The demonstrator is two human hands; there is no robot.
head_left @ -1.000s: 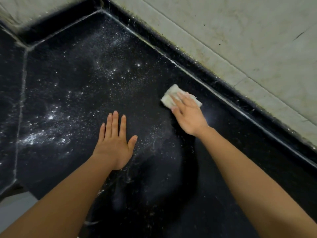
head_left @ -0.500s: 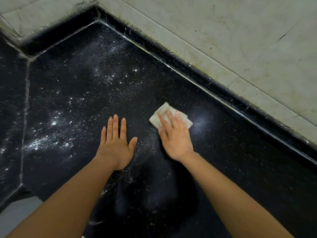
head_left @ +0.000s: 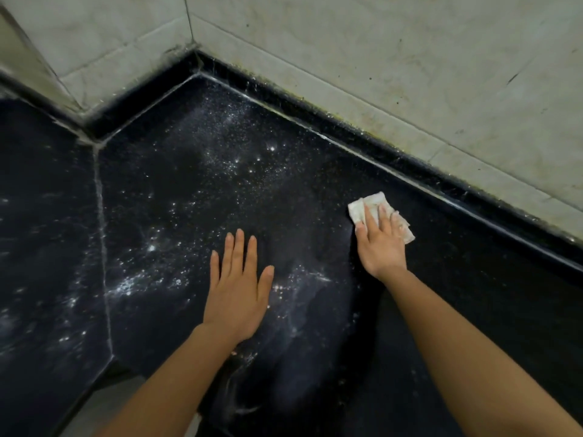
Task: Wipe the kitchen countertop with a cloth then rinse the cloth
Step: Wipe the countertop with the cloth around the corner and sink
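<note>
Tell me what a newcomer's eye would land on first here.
Most striking are the white specks, scattered over the black countertop from its middle toward the left and the far corner. Next comes the pale cloth near the back edge on the right, pressed flat under the right hand. The left hand rests palm down near the middle.

Stained pale wall tiles
</note>
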